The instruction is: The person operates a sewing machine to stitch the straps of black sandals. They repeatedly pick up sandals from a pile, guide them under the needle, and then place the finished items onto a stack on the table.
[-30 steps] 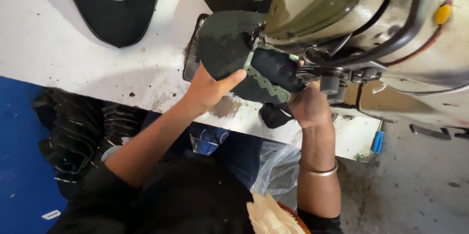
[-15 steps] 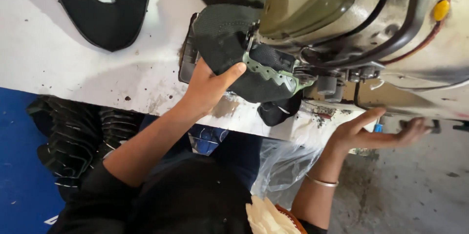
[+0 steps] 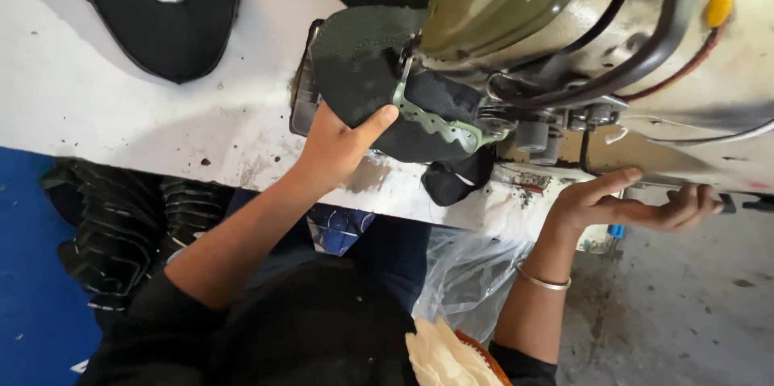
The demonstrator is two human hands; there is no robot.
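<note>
Head view, looking straight down over the person's dark-clad shoulders: the left hand (image 3: 343, 144) is closed on a dark shoe upper (image 3: 387, 79), thumb on top and fingers tucked under its near edge, holding it up against the underside of the sewing machine (image 3: 564, 39). The upper is black mesh and fabric with a pale green perforated strip (image 3: 431, 121) running along its lower side (that strip sits right at the machine's working parts). A black flap of the same piece hangs down just over the table's front edge. The right hand (image 3: 637, 204) holds nothing; its grip is open, palm up, fingers spread and stretched out under the machine's right end, close to it, though I cannot tell whether they touch. A thin metal bangle (image 3: 542, 279) sits on that wrist.

The white table (image 3: 105, 104) is scuffed and speckled. A second black shoe piece (image 3: 189, 31) with a cut-out opening lies flat at its far left, well apart from the hands. Below the table edge sit stacked black pieces (image 3: 121, 225) on the left and a clear plastic bag (image 3: 468, 277) between the arms.
</note>
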